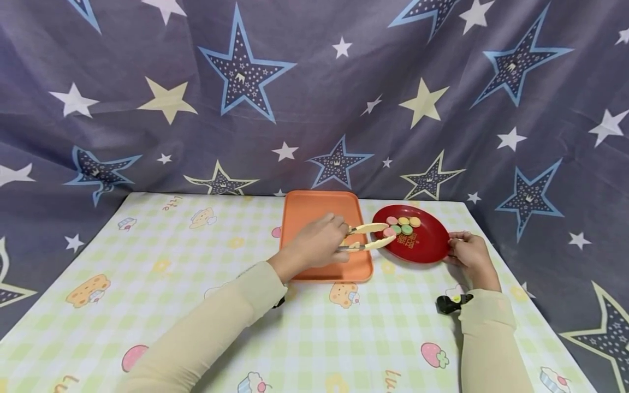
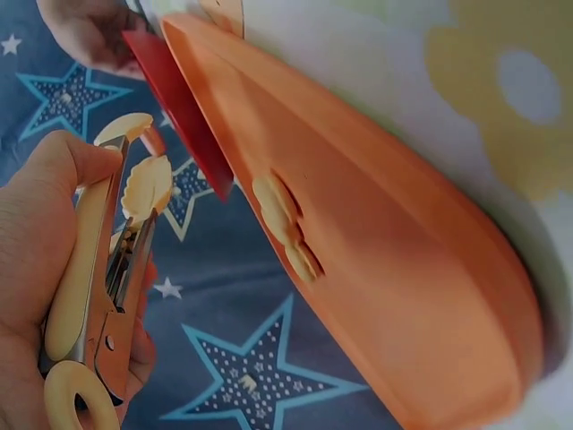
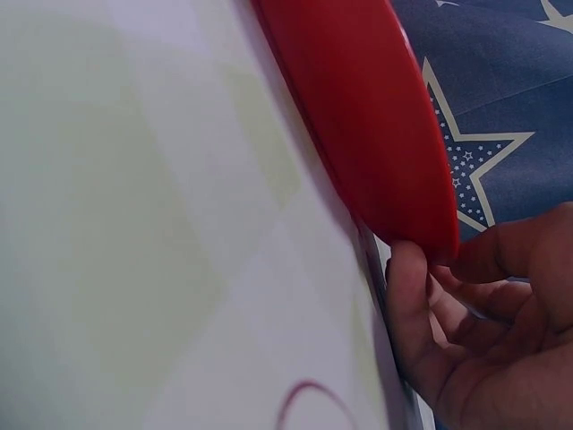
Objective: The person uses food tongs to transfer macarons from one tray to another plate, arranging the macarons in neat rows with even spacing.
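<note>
My left hand (image 1: 319,240) grips food tongs (image 1: 375,228) with cream handles and scalloped cream tips. The tips reach over the left rim of a red plate (image 1: 432,234). Between them is a pink macaron (image 1: 389,232); whether they squeeze it I cannot tell. Several pink, yellow and green macarons (image 1: 407,230) lie on the plate's left half. My right hand (image 1: 470,255) pinches the plate's right rim, thumb above and fingers below, as the right wrist view shows. Under my left hand lies an orange tray (image 1: 314,204). Small yellowish pieces (image 2: 275,208) sit on it in the left wrist view.
A pale green checked tablecloth (image 1: 196,327) with printed cartoons covers the table. Behind it hangs a dark curtain (image 1: 314,109) patterned with stars. The tray and plate stand side by side near the table's far edge.
</note>
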Demonstrator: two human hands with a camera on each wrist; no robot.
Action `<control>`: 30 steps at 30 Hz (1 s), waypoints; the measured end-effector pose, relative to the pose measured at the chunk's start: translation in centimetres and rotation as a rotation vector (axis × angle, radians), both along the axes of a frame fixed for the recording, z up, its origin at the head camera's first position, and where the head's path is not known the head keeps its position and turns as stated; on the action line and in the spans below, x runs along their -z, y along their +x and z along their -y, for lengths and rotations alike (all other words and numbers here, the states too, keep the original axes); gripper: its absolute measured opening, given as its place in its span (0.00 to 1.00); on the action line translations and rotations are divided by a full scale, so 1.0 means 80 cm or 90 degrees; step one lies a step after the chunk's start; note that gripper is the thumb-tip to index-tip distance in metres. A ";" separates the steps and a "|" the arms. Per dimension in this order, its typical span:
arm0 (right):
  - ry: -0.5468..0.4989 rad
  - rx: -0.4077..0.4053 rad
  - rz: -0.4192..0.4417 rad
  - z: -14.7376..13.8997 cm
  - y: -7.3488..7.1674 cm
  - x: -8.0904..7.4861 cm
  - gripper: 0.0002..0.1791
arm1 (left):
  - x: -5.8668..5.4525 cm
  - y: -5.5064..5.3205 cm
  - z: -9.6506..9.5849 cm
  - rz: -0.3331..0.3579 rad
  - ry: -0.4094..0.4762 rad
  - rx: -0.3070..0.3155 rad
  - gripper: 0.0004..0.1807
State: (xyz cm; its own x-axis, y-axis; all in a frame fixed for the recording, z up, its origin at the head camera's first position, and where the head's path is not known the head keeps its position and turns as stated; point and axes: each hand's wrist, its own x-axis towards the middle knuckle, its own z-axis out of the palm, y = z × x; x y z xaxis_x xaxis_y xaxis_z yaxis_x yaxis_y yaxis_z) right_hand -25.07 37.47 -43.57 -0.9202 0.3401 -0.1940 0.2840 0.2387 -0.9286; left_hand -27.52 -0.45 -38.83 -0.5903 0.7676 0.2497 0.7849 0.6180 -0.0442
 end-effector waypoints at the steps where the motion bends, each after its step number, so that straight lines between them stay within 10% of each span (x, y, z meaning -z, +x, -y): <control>1: 0.001 -0.001 0.000 -0.001 0.000 0.000 0.21 | 0.000 0.000 -0.004 0.001 -0.004 0.002 0.21; 30: 0.001 0.014 0.003 -0.002 -0.001 -0.001 0.20 | 0.014 0.000 -0.093 -0.041 -0.051 0.003 0.21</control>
State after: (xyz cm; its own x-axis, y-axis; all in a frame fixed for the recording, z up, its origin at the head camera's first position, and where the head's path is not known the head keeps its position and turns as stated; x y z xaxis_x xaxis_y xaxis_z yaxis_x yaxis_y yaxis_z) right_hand -25.15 37.61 -43.51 -0.9112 0.3610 -0.1984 0.2942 0.2330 -0.9269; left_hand -27.56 7.02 -39.98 -0.5713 0.7895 0.2244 0.7818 0.6067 -0.1439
